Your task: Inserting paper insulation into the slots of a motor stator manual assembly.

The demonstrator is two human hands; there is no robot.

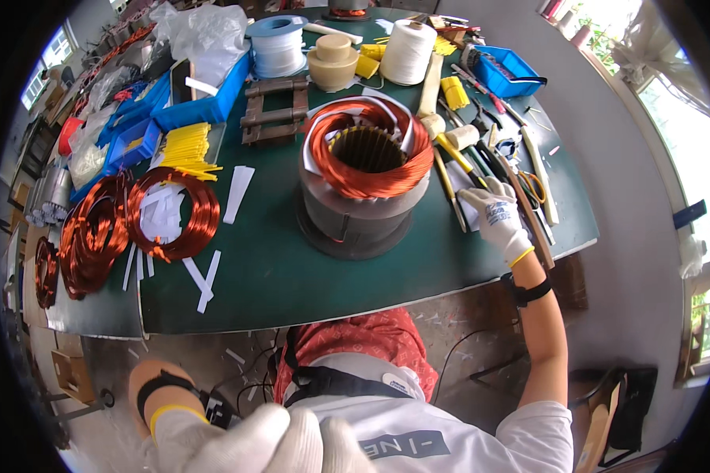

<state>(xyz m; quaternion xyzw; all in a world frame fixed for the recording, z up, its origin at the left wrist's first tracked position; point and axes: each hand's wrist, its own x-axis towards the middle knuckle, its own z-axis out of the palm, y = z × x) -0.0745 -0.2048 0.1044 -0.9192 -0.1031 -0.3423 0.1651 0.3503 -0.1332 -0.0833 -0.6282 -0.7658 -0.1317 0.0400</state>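
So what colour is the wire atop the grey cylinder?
The wire is orange-red, clearest in the head view.

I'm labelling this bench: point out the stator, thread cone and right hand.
Stator (364, 183), head view, copper winding's front.
Thread cone (408, 54), head view, white wound side.
Right hand (498, 219), head view, back of glove.

A green-topped counter (252, 288) stands in a daylit room. Right of the counter, bright windows (682, 134) are set in a pale grey wall (627, 197). Left of it, a cardboard box (72, 374); below its near edge, grey floor (442, 347) with white scraps (235, 356).
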